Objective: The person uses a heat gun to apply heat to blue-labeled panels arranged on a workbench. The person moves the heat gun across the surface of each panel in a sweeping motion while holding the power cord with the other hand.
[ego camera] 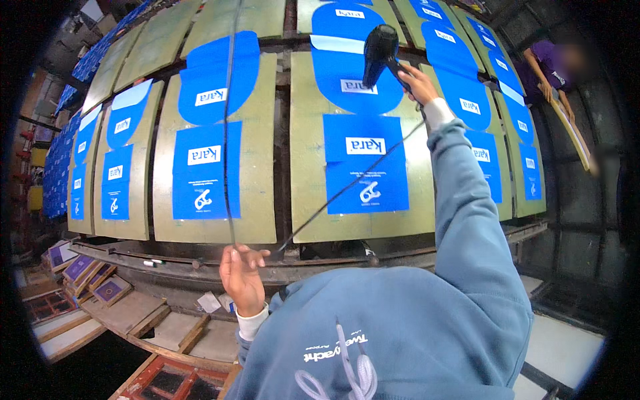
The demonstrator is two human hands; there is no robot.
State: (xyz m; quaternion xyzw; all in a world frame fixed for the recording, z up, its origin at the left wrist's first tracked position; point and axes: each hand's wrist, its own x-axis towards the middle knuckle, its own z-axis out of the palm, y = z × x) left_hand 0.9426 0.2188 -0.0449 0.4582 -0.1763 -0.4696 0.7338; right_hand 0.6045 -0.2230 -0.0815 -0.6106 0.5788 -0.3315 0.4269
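My right hand (417, 86) is closed around the handle of a black hair dryer (381, 50), whose nozzle points down over a printed blue sheet (357, 95). The dryer's black cord (340, 192) slants down to my left hand (243, 272), which grips it between bent fingers at the near edge. From there a cord (227, 150) also runs up across another blue sheet (207, 170). The blue pieces, some square and some rounded, lie flat on yellowish-green boards (255, 200).
A metal rail (170, 260) runs along the near edge, with markers (150, 263) on it. Framed screens (112, 290) are stacked lower left. Gaps part the boards. A person in purple (555, 70) stands at right, holding a long wooden-edged tool (570, 130).
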